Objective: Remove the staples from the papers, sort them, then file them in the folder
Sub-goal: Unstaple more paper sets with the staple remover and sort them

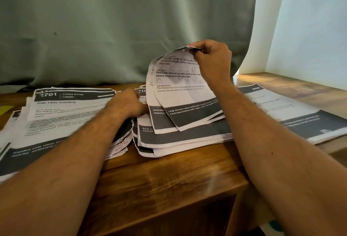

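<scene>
My right hand [211,57] pinches the torn top edge of a few printed sheets [180,89] and lifts them upright off the middle stack of papers [178,138]. The sheets curve, and their dark bottom bands hang over the stack. My left hand [127,102] rests on the left edge of that middle stack, fingers curled under the lifted sheets; its fingertips are hidden. A left stack of papers [62,115], headed "701 Living Room", lies under my left forearm. A third pile of papers [293,115] lies flat at the right. No folder or staple is in sight.
All the stacks lie on a wooden table [169,175], whose front edge drops off near me. A grey-green curtain [122,25] hangs behind the table, and a white wall [309,29] closes the right side. A yellow item [5,109] peeks out at the far left.
</scene>
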`<action>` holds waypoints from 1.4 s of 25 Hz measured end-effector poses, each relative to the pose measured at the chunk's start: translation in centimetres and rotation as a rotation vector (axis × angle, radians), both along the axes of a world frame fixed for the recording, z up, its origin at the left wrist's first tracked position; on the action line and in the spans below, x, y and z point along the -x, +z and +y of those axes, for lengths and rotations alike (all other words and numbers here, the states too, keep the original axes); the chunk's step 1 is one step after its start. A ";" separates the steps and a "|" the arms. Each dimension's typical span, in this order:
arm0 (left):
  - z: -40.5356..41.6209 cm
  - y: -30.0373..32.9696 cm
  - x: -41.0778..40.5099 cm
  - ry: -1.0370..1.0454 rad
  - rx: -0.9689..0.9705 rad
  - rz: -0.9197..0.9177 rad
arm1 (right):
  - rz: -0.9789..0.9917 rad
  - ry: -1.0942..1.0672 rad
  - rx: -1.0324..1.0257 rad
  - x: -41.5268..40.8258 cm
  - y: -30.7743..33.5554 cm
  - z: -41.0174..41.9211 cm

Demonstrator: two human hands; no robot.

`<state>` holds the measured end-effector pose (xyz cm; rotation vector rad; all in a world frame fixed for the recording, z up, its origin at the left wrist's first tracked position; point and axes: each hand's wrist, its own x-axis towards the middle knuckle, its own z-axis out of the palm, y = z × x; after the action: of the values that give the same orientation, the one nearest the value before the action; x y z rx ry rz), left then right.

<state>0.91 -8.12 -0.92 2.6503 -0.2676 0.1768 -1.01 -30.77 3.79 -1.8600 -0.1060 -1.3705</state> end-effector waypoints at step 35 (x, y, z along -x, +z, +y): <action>-1.4 -0.5 -1.2 0.027 -0.010 -0.074 | 0.373 0.091 0.016 1.1 -1.4 -1.4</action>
<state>2.06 -9.54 -1.41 2.6613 -0.2579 0.2834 -2.07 -32.19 2.38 -2.0650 -0.0104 -0.9450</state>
